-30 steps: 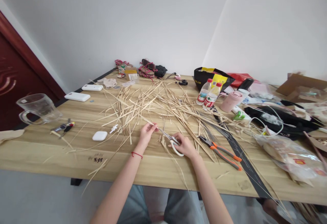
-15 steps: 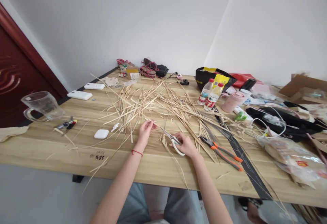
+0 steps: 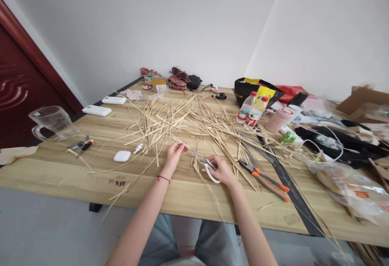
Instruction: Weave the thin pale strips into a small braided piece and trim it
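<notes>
My left hand (image 3: 175,154), with a red string round its wrist, pinches a thin pale straw strip (image 3: 179,140). In my right hand (image 3: 221,169) are scissors (image 3: 209,170) with white handles, their blades pointing left toward the pinched strip. Whether the blades touch the strip I cannot tell. Below the blades lies a small bundle of woven straw (image 3: 195,164), with a long loose strand trailing to the table's front edge. A wide, tangled heap of straw strips (image 3: 170,116) spreads just beyond both hands.
Pliers (image 3: 263,181) with orange-grey handles lie right of my right hand. Two bottles (image 3: 255,113), a pink cup (image 3: 279,119) and a black bag (image 3: 255,90) stand farther right. Leftward are a white case (image 3: 122,156), a small cutter tool (image 3: 83,145) and a glass mug (image 3: 54,123).
The view has shifted slightly, so the table's things appear a little farther right. Both hands keep their hold on the strip and the scissors, almost unmoved.
</notes>
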`<action>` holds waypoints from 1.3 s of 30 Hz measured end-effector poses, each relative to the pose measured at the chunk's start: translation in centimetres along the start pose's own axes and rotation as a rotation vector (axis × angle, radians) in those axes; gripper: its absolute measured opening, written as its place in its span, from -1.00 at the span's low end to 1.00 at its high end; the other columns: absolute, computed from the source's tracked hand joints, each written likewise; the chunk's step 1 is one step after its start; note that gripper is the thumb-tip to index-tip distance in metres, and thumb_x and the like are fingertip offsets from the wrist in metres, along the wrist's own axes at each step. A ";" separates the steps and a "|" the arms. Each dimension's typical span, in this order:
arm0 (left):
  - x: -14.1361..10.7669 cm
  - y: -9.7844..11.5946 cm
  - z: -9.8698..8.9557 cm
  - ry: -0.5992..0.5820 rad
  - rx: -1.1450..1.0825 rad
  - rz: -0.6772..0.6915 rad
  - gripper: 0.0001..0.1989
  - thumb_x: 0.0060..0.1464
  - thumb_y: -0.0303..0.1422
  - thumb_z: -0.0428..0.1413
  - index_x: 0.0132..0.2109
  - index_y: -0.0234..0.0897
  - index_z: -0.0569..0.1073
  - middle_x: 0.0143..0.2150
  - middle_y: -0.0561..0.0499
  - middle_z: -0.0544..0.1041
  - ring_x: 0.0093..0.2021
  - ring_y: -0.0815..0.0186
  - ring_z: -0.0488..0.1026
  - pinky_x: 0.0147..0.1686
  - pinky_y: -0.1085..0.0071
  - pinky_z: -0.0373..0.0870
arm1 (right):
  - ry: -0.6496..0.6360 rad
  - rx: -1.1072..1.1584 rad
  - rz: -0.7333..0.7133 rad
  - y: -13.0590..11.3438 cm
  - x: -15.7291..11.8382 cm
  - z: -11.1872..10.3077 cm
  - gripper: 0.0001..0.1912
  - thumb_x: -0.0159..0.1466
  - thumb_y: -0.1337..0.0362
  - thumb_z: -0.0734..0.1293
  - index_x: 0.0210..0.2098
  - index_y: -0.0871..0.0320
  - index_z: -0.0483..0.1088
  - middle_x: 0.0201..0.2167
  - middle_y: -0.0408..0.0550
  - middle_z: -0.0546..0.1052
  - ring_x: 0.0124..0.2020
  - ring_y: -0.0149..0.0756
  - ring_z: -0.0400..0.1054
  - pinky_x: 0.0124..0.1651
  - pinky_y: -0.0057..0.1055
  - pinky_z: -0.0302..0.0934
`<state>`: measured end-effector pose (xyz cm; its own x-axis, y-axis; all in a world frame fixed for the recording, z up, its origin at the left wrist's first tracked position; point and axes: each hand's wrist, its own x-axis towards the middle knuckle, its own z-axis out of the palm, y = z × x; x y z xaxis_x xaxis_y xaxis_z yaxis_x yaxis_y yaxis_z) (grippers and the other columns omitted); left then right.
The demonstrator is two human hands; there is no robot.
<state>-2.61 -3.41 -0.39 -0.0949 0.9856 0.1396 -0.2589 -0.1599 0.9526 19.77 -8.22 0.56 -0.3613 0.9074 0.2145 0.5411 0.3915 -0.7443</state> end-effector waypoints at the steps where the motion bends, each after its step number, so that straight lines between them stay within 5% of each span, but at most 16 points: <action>1: 0.0 0.0 0.0 -0.001 0.005 0.001 -0.69 -0.09 -0.18 0.18 -0.28 -0.35 0.45 -0.42 -0.03 0.51 -0.36 0.30 0.47 -0.24 0.32 0.42 | 0.005 -0.009 0.001 0.0 0.0 0.0 -0.64 0.06 0.08 0.37 -0.22 0.12 0.29 -0.58 -0.21 0.42 -0.58 -0.38 0.24 -0.48 -0.47 0.09; 28: -0.3 0.3 0.4 -0.050 0.084 0.007 -0.71 -0.07 -0.19 0.16 -0.27 -0.34 0.48 -0.42 -0.04 0.50 -0.36 0.30 0.46 -0.24 0.34 0.41 | 0.012 0.004 0.008 0.0 0.0 0.1 -0.63 0.05 0.07 0.38 -0.23 0.13 0.29 -0.58 -0.21 0.41 -0.58 -0.39 0.24 -0.49 -0.47 0.09; 35: 0.2 0.2 0.1 0.070 -0.042 0.003 -0.69 -0.14 -0.17 0.20 -0.32 -0.33 0.43 -0.44 0.00 0.50 -0.40 0.33 0.46 -0.27 0.34 0.40 | 0.020 0.005 0.004 0.1 0.0 0.1 -0.61 0.03 0.06 0.39 -0.24 0.13 0.30 -0.60 -0.21 0.41 -0.59 -0.40 0.23 -0.50 -0.47 0.09; 39: 0.1 0.1 0.1 0.028 -0.021 -0.001 -0.69 -0.12 -0.17 0.19 -0.30 -0.34 0.45 -0.45 0.00 0.49 -0.40 0.33 0.46 -0.27 0.34 0.40 | 0.018 0.014 0.005 0.1 0.0 0.2 -0.61 0.04 0.05 0.39 -0.24 0.13 0.30 -0.59 -0.20 0.41 -0.59 -0.39 0.23 -0.50 -0.47 0.09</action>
<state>-2.52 -3.32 -0.27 -0.1209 0.9840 0.1306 -0.2788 -0.1600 0.9469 19.71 -8.18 0.37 -0.3446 0.9122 0.2218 0.5322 0.3844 -0.7543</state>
